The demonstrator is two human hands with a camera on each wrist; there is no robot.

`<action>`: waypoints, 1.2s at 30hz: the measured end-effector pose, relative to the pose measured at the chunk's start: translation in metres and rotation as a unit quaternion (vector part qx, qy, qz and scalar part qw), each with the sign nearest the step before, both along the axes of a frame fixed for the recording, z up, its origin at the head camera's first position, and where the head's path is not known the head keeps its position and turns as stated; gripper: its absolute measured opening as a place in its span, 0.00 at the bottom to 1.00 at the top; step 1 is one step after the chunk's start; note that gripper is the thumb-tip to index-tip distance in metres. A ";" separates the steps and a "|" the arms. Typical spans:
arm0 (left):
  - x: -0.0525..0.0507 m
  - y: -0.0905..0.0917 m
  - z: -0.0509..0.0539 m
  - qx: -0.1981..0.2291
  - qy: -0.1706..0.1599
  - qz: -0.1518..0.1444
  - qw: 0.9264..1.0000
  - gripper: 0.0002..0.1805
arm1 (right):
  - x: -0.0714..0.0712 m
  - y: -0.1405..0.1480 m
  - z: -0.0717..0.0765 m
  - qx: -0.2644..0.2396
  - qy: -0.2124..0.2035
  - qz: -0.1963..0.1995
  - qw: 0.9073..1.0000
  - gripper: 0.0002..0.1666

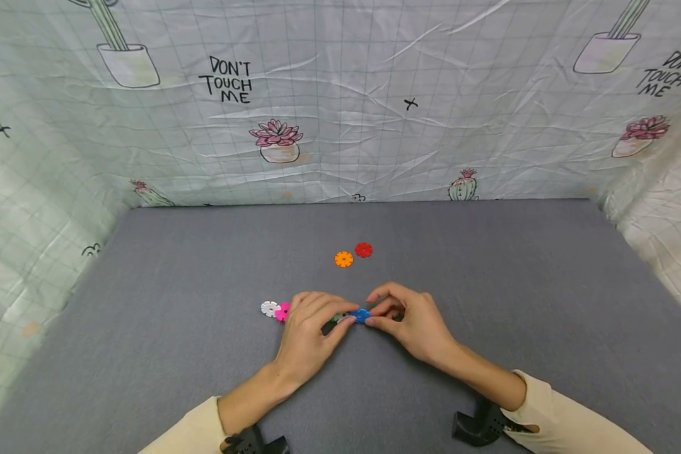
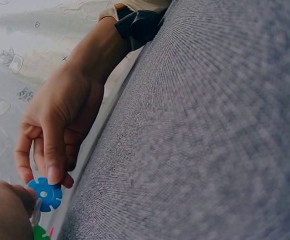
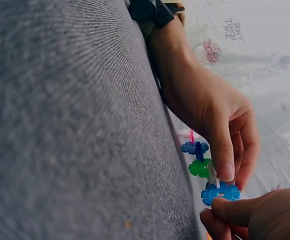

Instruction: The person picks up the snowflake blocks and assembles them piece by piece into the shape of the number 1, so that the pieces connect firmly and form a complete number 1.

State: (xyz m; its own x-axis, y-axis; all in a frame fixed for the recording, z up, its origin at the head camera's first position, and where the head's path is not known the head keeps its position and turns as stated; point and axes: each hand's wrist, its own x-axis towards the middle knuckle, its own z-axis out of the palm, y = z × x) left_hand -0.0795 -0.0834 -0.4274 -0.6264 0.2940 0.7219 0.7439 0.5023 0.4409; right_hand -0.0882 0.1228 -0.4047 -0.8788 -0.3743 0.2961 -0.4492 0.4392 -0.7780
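Note:
A chain of interlocking snowflake discs lies partly under my left hand [image 1: 311, 325], white disc [image 1: 269, 308] and pink disc [image 1: 282, 311] showing at its left end. In the right wrist view, a dark blue disc [image 3: 194, 148] and a green disc [image 3: 200, 168] show farther along it. The left thumb and fingers pinch the pale grey disc [image 3: 213, 176] near the right end. My right hand [image 1: 417, 321] pinches the bright blue disc [image 2: 45, 195], which meets the grey one at its edge. Fingers hide part of the chain.
An orange disc [image 1: 343, 259] and a red disc [image 1: 364, 250] lie beyond the hands on the grey tabletop [image 1: 488, 271]. A printed cloth [image 1: 352, 126] stands along the back and sides. A black device [image 1: 479, 424] is strapped at each wrist.

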 end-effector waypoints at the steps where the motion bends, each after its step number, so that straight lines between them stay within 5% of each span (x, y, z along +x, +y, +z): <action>1: 0.000 0.000 0.000 0.003 0.003 0.000 1.000 0.10 | 0.000 0.000 0.000 0.000 0.000 0.001 1.000 0.16; 20: 0.000 0.001 0.002 0.013 0.002 0.013 1.000 0.07 | 0.000 -0.008 0.004 -0.016 0.018 0.015 1.000 0.15; 28: 0.000 0.000 0.003 0.012 -0.007 0.014 1.000 0.07 | -0.007 0.000 0.014 0.030 -0.023 0.045 0.998 0.17; 36: -0.001 -0.001 0.003 0.011 -0.014 0.020 1.000 0.06 | -0.022 0.011 0.026 0.072 -0.016 0.041 0.996 0.18</action>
